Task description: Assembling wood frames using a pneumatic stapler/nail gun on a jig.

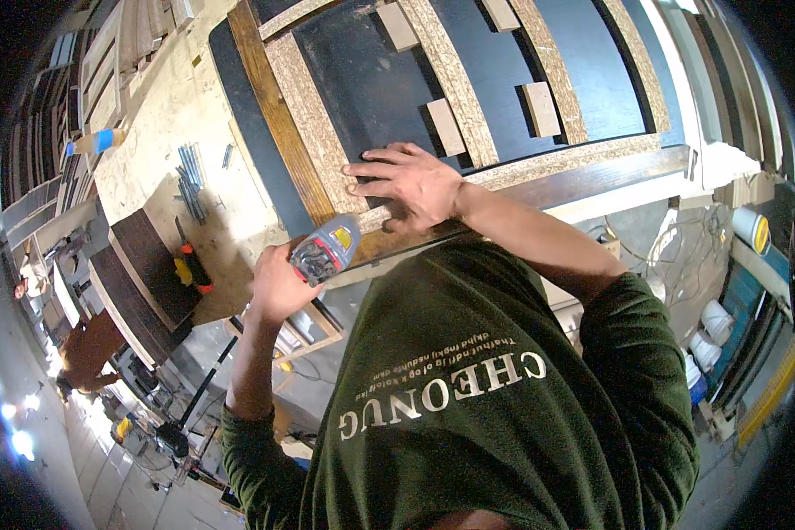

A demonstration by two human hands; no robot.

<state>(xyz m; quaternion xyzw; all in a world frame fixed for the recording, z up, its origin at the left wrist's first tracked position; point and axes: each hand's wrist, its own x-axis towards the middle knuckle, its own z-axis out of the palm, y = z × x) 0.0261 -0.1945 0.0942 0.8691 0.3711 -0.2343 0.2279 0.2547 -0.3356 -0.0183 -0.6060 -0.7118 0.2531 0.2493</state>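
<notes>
My left hand [276, 284] is closed round a grey power tool [329, 251] with red trim and a yellow label. The tool's lower end is hidden, and it sits at the near left corner of a dark panel [362, 84]. Particleboard strips [455, 84] and a brown wooden strip [284, 124] frame the panel. My right hand [420, 188] lies with fingers spread on the frame near that same corner, just right of the tool, and holds nothing. Several small pale wooden blocks [445, 127] sit against the cross strips.
Left of the panel, thin metal strips [191, 181] lie on the pale worktable [230, 208]. Orange-and-black pliers [192, 265] rest near dark boards [141, 274]. A roll of blue tape [104, 140] is farther left. White buckets [715, 322] stand at the right.
</notes>
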